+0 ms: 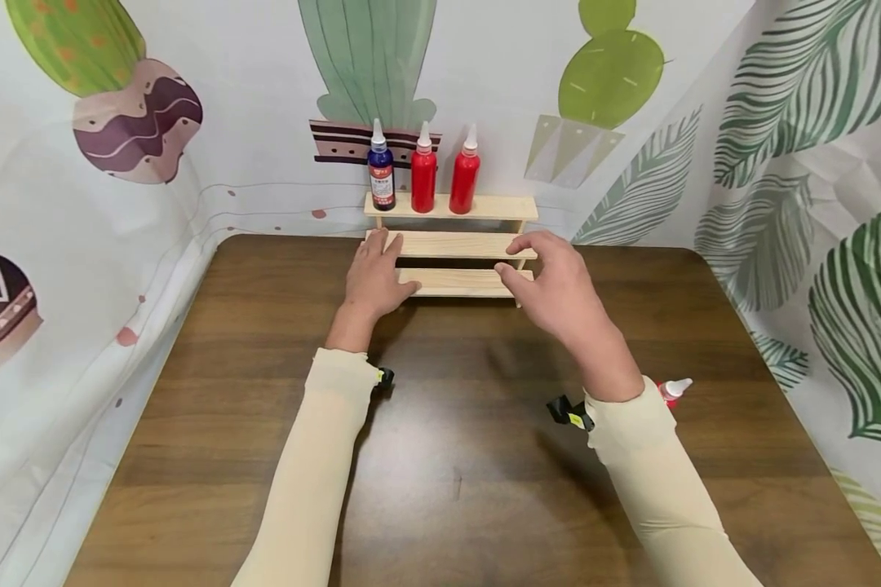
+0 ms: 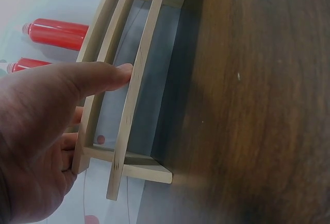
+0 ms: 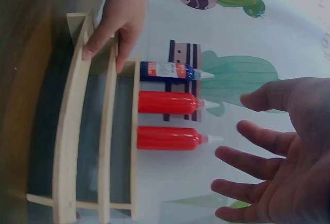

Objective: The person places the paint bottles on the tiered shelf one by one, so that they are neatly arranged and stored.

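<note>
A three-tier wooden rack (image 1: pixel 455 283) stands at the back of the table. My left hand (image 1: pixel 373 277) grips its left end, the thumb on the lowest shelf's front edge and the other fingers at the middle shelf, partly hidden in the left wrist view. On the top shelf stand a blue bottle (image 1: pixel 382 178) with a printed label and two red bottles, one in the middle (image 1: pixel 423 181) and one at the right (image 1: pixel 465 181), all with white pointed nozzles. Near the rack's right end my right hand (image 1: pixel 560 285) hovers with fingers spread and nothing between them.
Another red bottle (image 1: pixel 673 393) with a white nozzle lies on the brown table (image 1: pixel 440 456), partly hidden behind the right sleeve (image 1: pixel 653 456). Behind the rack hangs a white cloth (image 1: pixel 257 106) printed with cacti and leaves.
</note>
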Demonstrator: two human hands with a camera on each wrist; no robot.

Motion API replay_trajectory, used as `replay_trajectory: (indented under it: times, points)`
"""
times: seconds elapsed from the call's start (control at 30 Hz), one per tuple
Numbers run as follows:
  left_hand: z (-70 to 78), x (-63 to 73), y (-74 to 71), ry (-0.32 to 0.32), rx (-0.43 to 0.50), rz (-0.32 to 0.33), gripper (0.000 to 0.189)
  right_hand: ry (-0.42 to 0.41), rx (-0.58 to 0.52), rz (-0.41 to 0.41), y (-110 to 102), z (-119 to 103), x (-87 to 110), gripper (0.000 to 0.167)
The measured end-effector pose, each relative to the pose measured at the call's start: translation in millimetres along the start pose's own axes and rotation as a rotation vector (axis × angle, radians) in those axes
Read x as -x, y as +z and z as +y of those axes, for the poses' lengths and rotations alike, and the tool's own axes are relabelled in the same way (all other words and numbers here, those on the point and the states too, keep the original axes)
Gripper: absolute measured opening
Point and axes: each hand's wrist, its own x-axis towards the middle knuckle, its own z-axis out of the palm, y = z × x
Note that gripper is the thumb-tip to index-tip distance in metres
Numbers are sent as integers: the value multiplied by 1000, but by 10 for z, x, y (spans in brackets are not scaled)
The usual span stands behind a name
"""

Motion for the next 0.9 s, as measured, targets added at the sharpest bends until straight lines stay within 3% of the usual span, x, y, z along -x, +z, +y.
replay_trajectory:
  times: [0.3, 0.73, 0.9]
  points:
    - [-8, 15, 4, -4, 2, 14, 95, 49, 53, -96, -93, 19, 57, 38]
    - [4, 8, 27, -5, 34, 22, 95, 21, 46, -93, -259, 63, 218, 36]
    - [-4, 8, 29, 10, 31, 29, 96, 50, 55, -113, -358, 99, 291, 34]
